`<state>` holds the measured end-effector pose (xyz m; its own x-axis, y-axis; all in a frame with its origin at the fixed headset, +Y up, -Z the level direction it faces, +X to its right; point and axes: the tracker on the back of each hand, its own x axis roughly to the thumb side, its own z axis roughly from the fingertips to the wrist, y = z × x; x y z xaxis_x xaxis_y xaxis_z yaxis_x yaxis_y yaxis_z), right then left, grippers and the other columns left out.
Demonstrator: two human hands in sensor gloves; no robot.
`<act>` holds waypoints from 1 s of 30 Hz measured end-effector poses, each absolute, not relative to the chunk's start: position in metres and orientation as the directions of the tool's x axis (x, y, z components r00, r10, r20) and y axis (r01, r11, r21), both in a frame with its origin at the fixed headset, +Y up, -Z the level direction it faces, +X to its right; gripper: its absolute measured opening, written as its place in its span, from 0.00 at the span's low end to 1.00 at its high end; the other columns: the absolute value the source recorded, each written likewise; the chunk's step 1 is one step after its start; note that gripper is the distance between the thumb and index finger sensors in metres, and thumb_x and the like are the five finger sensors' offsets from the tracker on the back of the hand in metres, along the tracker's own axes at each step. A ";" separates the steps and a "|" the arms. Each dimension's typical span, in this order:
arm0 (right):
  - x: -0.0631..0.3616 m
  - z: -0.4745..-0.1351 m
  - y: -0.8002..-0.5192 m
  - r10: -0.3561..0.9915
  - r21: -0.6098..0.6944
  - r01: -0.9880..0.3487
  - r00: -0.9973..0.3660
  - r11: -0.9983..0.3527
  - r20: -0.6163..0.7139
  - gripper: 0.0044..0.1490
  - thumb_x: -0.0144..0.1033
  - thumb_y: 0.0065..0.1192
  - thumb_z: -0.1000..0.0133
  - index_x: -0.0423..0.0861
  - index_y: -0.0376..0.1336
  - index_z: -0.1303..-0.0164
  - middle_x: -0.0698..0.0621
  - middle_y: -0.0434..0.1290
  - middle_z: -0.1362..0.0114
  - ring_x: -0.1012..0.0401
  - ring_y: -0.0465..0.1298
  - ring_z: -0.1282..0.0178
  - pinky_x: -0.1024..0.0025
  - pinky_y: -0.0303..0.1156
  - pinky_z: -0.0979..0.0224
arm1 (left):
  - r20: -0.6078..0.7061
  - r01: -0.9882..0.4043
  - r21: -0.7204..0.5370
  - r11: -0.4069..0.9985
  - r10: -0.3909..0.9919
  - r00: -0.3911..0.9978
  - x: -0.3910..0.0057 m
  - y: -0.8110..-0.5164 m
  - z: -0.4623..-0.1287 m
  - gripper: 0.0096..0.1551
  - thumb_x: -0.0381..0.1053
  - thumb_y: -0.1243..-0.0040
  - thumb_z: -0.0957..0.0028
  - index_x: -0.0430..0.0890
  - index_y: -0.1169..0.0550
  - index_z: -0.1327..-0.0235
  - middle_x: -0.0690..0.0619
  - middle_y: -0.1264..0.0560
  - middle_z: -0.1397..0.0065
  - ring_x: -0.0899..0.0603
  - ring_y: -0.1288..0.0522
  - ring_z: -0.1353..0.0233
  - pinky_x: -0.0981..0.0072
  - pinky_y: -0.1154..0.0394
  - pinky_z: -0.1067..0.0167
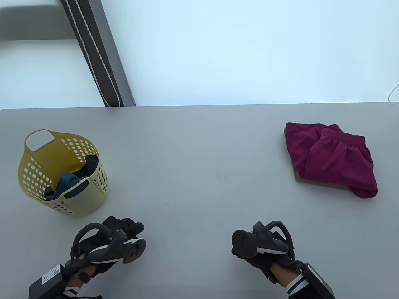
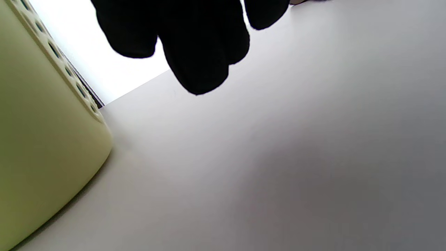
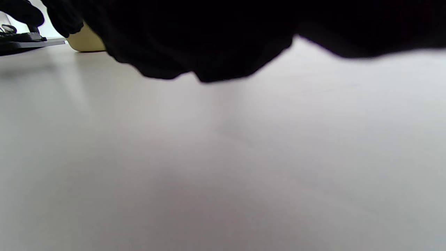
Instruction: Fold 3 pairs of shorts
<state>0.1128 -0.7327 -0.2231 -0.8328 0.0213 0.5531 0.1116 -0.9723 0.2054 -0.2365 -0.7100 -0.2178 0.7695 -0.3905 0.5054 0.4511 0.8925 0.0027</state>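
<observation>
Progress looks like roughly two of three. Folded maroon shorts (image 1: 332, 158) on the far right of the table (image 1: 199, 174), stacked on a second folded garment of olive-brown colour (image 1: 321, 184), only its edge peeking out beneath. Probably two pairs done, though the lower piece too hidden to confirm as shorts. Dark teal shorts (image 1: 73, 182) crumpled in the yellow basket (image 1: 31, 169) on the left, unfolded, seemingly the last pair to handle.

Left hand (image 1: 109, 243) near the front edge, just to the near right of the basket, holding nothing. Gloved fingers (image 2: 198, 45) in the left wrist view hanging loosely together above bare tabletop, gently curled, clamped on no cloth. Basket wall (image 2: 45, 139) close beside them on the left in that view, not touching.

Right hand (image 1: 261, 246) near the front edge too, right of centre, well apart from both the folded stack and the basket. Fingers (image 3: 209, 42) only a dark mass across the top of the right wrist view, low over the table; apart or together, cannot tell, and no cloth visible in them.

Teal pair therefore near the left fingers but still inside the basket, above and to their left; well apart from the right fingers. Likely next: reaching into the basket with the left hand.
</observation>
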 end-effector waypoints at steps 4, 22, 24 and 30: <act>0.112 -0.222 -0.727 -0.013 0.169 0.130 -0.827 -0.977 0.562 0.24 0.53 0.54 0.47 0.48 0.74 0.85 0.52 0.79 0.83 0.60 0.78 0.89 0.62 0.77 0.75 | 0.400 0.433 0.232 0.871 -0.492 0.774 -0.243 -0.666 -0.210 0.41 0.66 0.59 0.52 0.56 0.52 0.27 0.43 0.37 0.20 0.45 0.23 0.29 0.43 0.28 0.29; 0.112 -0.222 -0.715 -0.009 0.137 0.106 -0.818 -0.985 0.574 0.24 0.53 0.54 0.47 0.47 0.74 0.83 0.51 0.80 0.81 0.59 0.79 0.86 0.60 0.77 0.72 | 0.120 0.116 -0.474 0.873 -0.067 0.991 -0.395 -0.556 -0.339 0.34 0.59 0.43 0.54 0.61 0.34 0.32 0.68 0.19 0.32 0.47 0.21 0.24 0.42 0.30 0.26; 0.112 -0.222 -0.715 -0.016 0.130 0.110 -0.818 -0.985 0.576 0.24 0.53 0.53 0.47 0.47 0.74 0.83 0.51 0.80 0.80 0.58 0.80 0.86 0.60 0.77 0.72 | 0.091 0.080 -0.468 0.880 -0.042 0.995 -0.396 -0.558 -0.346 0.23 0.55 0.42 0.53 0.64 0.27 0.42 0.68 0.15 0.46 0.52 0.16 0.33 0.47 0.27 0.28; 0.114 -0.222 -0.712 -0.026 0.107 0.106 -0.818 -0.989 0.574 0.24 0.53 0.53 0.47 0.47 0.74 0.82 0.51 0.80 0.80 0.58 0.80 0.85 0.60 0.77 0.71 | -0.130 -0.028 -0.045 0.999 0.022 0.991 -0.391 -0.487 -0.344 0.17 0.50 0.50 0.44 0.56 0.28 0.43 0.59 0.17 0.50 0.45 0.16 0.37 0.39 0.26 0.31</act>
<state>0.1136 -0.7121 -0.2217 -0.8182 -0.0260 0.5744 0.1063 -0.9886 0.1067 -0.3905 -0.4869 -0.3438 0.9912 0.0216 -0.1304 -0.0277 0.9986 -0.0455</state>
